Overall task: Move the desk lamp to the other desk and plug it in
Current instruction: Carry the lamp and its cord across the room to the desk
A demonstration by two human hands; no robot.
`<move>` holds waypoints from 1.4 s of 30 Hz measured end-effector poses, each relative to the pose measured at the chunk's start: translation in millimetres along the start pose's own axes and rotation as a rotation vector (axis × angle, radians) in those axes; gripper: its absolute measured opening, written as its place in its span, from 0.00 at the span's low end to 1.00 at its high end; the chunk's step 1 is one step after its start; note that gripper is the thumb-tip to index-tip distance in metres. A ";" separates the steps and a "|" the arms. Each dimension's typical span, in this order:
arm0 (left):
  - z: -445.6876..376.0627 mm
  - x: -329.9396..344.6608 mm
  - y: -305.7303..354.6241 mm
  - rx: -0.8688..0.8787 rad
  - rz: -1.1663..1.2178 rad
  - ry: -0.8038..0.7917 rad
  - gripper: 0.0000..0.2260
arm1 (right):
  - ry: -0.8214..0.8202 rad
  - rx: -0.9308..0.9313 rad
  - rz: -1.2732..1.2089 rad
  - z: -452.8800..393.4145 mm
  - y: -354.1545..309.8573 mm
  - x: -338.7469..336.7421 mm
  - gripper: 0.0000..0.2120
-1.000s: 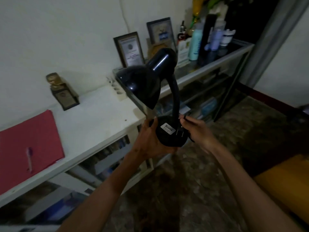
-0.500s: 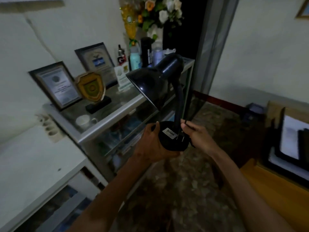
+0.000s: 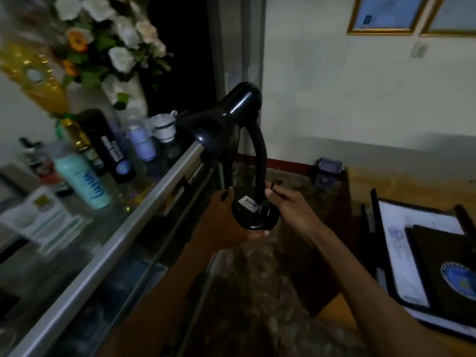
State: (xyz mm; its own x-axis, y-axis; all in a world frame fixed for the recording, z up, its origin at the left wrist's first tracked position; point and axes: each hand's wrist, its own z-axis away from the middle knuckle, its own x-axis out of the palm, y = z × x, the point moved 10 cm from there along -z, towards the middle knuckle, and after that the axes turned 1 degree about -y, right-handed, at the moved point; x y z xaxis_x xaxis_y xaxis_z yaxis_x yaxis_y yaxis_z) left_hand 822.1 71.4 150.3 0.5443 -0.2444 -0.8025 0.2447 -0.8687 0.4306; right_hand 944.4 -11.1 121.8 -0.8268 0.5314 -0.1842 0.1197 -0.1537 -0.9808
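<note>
Mid-room, two hands (image 3: 257, 215) hold one lamp (image 3: 231, 140).

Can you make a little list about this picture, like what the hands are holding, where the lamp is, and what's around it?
held thing: black desk lamp, upright, in the air
left hand: cupped under the lamp's round base
right hand: at the base's side, pinching something thin and dark, maybe the cord
on the left: glass-topped cabinet with bottles and flowers
on the right: wooden desk with papers and a dark folder
lamp light: off
</note>
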 end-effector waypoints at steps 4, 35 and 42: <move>-91.5 50.6 -19.9 -0.043 0.019 -0.017 0.45 | 0.029 -0.035 -0.012 -75.7 8.3 -62.5 0.16; -744.1 405.9 -28.5 0.308 0.402 -0.442 0.43 | 0.669 0.106 -0.137 -539.2 82.5 -512.9 0.15; -814.6 497.9 66.6 0.490 0.413 -0.590 0.50 | 0.885 0.103 -0.128 -522.4 98.5 -625.5 0.12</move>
State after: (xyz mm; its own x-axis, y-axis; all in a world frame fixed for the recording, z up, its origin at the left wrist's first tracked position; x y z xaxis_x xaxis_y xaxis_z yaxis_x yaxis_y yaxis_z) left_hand 1763.0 242.8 115.9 -0.0247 -0.6464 -0.7626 -0.3277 -0.7155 0.6170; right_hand 1760.5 76.4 107.3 -0.0999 0.9902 -0.0973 -0.0293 -0.1007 -0.9945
